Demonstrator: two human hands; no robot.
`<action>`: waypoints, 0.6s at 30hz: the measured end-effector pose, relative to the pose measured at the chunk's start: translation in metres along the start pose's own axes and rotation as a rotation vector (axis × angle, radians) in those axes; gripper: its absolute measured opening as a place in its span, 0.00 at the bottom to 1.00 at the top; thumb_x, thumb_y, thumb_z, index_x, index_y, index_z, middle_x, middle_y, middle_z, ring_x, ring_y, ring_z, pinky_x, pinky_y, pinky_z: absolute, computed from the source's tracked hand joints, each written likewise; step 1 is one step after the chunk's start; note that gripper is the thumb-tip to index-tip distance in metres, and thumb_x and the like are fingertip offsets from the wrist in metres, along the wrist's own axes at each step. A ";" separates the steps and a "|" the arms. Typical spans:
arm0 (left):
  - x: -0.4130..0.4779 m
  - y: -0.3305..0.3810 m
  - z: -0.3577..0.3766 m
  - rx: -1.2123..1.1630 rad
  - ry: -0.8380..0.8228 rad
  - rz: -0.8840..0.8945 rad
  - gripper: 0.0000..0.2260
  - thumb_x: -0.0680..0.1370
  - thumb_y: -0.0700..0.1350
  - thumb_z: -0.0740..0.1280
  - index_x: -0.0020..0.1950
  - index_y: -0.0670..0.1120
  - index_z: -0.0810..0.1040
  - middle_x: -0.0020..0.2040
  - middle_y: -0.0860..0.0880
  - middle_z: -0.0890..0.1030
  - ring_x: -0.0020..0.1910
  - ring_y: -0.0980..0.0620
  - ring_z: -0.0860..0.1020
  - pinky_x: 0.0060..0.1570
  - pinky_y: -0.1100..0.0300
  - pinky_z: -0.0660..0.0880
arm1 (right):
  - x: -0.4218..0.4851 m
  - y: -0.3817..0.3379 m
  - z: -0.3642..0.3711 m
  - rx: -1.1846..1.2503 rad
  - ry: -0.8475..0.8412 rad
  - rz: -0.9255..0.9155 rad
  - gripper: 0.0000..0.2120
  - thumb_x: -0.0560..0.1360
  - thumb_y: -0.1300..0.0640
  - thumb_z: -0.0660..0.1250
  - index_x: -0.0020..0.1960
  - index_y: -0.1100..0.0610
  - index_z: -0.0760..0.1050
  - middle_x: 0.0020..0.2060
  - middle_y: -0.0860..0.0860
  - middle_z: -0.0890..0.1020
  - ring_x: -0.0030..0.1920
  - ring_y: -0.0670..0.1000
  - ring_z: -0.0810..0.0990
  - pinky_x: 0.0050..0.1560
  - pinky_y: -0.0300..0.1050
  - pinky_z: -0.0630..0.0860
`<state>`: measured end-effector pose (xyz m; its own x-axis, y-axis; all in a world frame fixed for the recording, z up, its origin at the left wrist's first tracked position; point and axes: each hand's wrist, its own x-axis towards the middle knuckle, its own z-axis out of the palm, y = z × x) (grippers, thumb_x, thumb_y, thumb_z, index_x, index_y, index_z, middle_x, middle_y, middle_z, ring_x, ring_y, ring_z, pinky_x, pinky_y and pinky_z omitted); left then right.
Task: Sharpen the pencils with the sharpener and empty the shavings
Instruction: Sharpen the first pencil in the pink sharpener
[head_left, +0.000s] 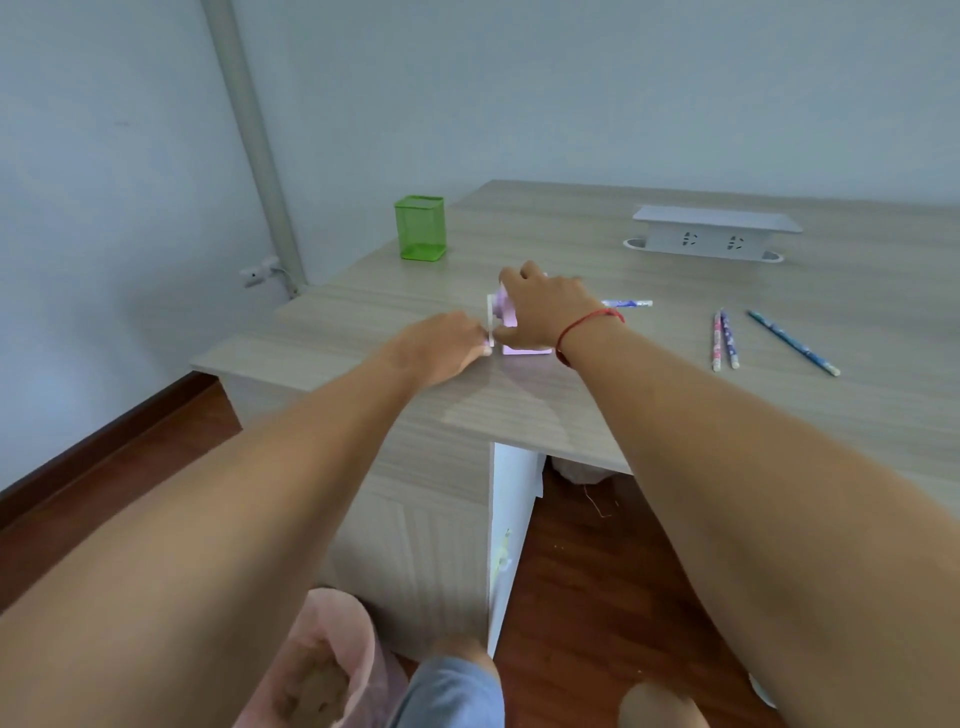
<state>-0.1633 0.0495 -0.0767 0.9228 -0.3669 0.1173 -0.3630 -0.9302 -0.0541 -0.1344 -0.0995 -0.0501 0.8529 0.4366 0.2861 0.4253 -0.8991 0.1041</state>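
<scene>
A pink crank sharpener stands on the wooden desk, mostly covered by my right hand, which clamps down on its top. My left hand pinches the white crank handle on the sharpener's left side. A blue patterned pencil sticks out of the sharpener to the right, behind my right wrist. Three more pencils lie on the desk to the right: a pink one, a purple one beside it, and a teal one lying at a slant.
A green mesh pencil cup stands at the desk's far left. A white socket box sits at the back. On the floor below the desk edge stands a pink bin holding shavings. The desk's front edge runs close under my forearms.
</scene>
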 end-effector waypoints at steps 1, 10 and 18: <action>0.006 -0.003 0.001 -0.001 -0.024 0.002 0.14 0.82 0.46 0.56 0.56 0.39 0.78 0.54 0.38 0.80 0.54 0.38 0.77 0.53 0.49 0.72 | 0.000 0.000 0.001 0.003 0.015 -0.007 0.27 0.73 0.42 0.63 0.66 0.56 0.66 0.62 0.54 0.72 0.58 0.60 0.77 0.56 0.52 0.71; 0.053 -0.028 -0.028 0.179 0.147 -0.052 0.09 0.78 0.36 0.60 0.50 0.38 0.80 0.44 0.34 0.79 0.43 0.36 0.79 0.34 0.52 0.67 | 0.004 0.002 0.005 -0.040 0.068 -0.035 0.24 0.74 0.46 0.62 0.65 0.56 0.66 0.61 0.53 0.73 0.59 0.58 0.77 0.56 0.50 0.70; 0.013 -0.018 -0.041 0.125 0.416 0.191 0.07 0.78 0.33 0.61 0.42 0.35 0.76 0.35 0.33 0.77 0.36 0.35 0.77 0.34 0.44 0.75 | 0.004 0.001 -0.001 -0.059 -0.029 -0.002 0.28 0.74 0.43 0.64 0.69 0.56 0.63 0.65 0.55 0.70 0.62 0.59 0.76 0.59 0.53 0.70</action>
<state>-0.1497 0.0607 -0.0339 0.7017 -0.5273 0.4791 -0.4795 -0.8469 -0.2299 -0.1309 -0.0985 -0.0475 0.8609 0.4381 0.2587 0.4090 -0.8983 0.1603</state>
